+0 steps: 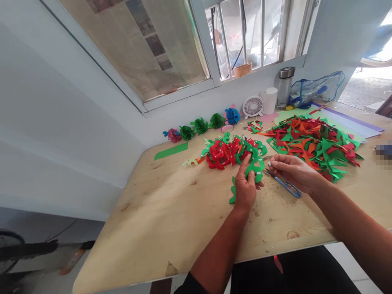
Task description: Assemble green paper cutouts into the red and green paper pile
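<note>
The right grip [291, 170], pinched closed on a small white piece [269, 163], sits just right of the green paper cutout [257, 166] that the left grip [245, 188] clasps between thumb and fingers over the tabletop [177, 220].

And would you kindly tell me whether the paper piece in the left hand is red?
No, the left hand holds a green paper piece with small white patches on it.
</note>
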`<state>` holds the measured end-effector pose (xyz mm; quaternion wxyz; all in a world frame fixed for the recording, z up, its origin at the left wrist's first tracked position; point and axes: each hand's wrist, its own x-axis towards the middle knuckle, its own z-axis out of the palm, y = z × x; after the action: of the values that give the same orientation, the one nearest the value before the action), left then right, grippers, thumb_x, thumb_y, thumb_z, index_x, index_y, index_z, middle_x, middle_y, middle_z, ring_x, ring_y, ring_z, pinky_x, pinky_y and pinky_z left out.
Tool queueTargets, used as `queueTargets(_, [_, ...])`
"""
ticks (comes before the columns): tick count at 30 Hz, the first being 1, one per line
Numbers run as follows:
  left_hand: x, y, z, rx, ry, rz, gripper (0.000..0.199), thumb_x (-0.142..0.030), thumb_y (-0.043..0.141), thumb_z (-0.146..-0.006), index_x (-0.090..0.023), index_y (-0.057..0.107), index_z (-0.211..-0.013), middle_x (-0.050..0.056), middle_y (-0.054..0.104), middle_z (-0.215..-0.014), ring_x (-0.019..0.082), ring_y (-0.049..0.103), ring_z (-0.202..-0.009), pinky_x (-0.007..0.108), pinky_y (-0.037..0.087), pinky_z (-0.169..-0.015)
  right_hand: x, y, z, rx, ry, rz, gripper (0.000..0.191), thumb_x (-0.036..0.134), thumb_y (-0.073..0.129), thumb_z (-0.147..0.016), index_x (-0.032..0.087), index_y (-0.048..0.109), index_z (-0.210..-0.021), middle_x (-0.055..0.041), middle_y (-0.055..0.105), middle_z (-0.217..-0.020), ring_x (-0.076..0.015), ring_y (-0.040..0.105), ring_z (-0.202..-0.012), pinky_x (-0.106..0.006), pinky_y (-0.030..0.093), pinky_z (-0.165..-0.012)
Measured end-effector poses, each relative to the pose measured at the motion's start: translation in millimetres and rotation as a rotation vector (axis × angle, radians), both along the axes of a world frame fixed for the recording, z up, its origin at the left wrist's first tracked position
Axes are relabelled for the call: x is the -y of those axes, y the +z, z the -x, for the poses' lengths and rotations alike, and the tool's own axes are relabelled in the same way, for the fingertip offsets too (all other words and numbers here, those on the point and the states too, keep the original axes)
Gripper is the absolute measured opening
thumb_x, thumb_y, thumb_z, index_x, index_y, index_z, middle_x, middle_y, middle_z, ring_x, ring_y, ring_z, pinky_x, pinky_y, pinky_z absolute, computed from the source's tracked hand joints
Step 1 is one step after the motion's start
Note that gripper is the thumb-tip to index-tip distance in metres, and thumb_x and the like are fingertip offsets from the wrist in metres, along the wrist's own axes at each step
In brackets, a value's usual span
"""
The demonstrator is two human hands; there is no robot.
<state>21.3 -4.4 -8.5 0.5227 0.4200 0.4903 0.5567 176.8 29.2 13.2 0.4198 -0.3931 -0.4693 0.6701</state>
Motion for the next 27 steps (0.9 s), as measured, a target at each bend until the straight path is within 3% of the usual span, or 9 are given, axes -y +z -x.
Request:
queueTargets(6, [-4,-9.3,4,-0.103,-0.137,0.013,0.042,-0.026,0.05,-0.08,-0.02,0.059,-0.121,0.001,0.06,-0.066,0.009,0.058,-0.048,0.016,0.04,-0.042,-3,-1.1,-5,-0.02,-0.059,-0.02,0.029,0.041,0.075,-0.066,0.017,0.06,-0.071,0.0001,0.054,-0.067,-0.0099,0.047,-0.058,-0.024,0.039,-0.052])
queueTargets(12, [4,-11.3,3,-0.431,-0.239,-0.166,0.043,-0.023,0.056,-0.077,-0.03,0.06,-0.12,-0.003,0.06,-0.059,0.01,0.049,-0.045,0.02,0.036,-0.048,-4,-3.5,-6,-0.042,-0.049,-0.015,0.026,0.039,0.074,-0.068,0.017,0.061,-0.072,0.0004,0.054,-0.067,-0.0097,0.047,-0.059,-0.024,0.04,-0.054])
queueTargets(15, [9,-4.7,2,-0.501,-0.216,-0.205,0.05,-0.025,0.066,-0.071,-0.032,0.06,-0.121,-0.003,0.059,-0.052,0.012,0.048,-0.045,0.021,0.034,-0.05,-3,-3.6,-6,-0.031,-0.028,-0.009,0.027,0.04,0.073,-0.069,0.017,0.06,-0.075,0.0,0.054,-0.068,-0.0102,0.047,-0.059,-0.025,0.04,-0.054])
queueTargets(18, [8,-0.4,2,-0.473,-0.122,-0.194,0.042,-0.028,0.07,-0.067,-0.029,0.067,-0.109,-0.002,0.058,-0.051,0.013,0.048,-0.047,0.021,0.035,-0.052,-3,-3.7,-6,-0.007,-0.014,-0.009,0.028,0.041,0.072,-0.069,0.018,0.059,-0.074,0.0001,0.054,-0.068,-0.0101,0.047,-0.058,-0.025,0.04,-0.054])
queueTargets(22, [5,1.4,4,-0.419,0.0,-0.206,0.021,-0.028,0.062,-0.075,-0.024,0.071,-0.094,0.001,0.064,-0.062,0.013,0.054,-0.054,0.022,0.041,-0.058,0,-3.4,-2,-0.017,0.025,0.001,0.026,0.04,0.073,-0.068,0.018,0.059,-0.074,0.0005,0.055,-0.07,-0.0098,0.048,-0.06,-0.024,0.041,-0.056])
queueTargets(27, [5,2.6,4,-0.293,0.023,-0.246,0.019,-0.027,0.06,-0.078,-0.021,0.07,-0.093,0.005,0.069,-0.079,0.014,0.06,-0.067,0.023,0.046,-0.064,5,-4.6,5,-0.032,0.1,0.026,0.024,0.038,0.074,-0.068,0.018,0.061,-0.071,0.0006,0.053,-0.068,-0.0099,0.046,-0.06,-0.024,0.041,-0.055])
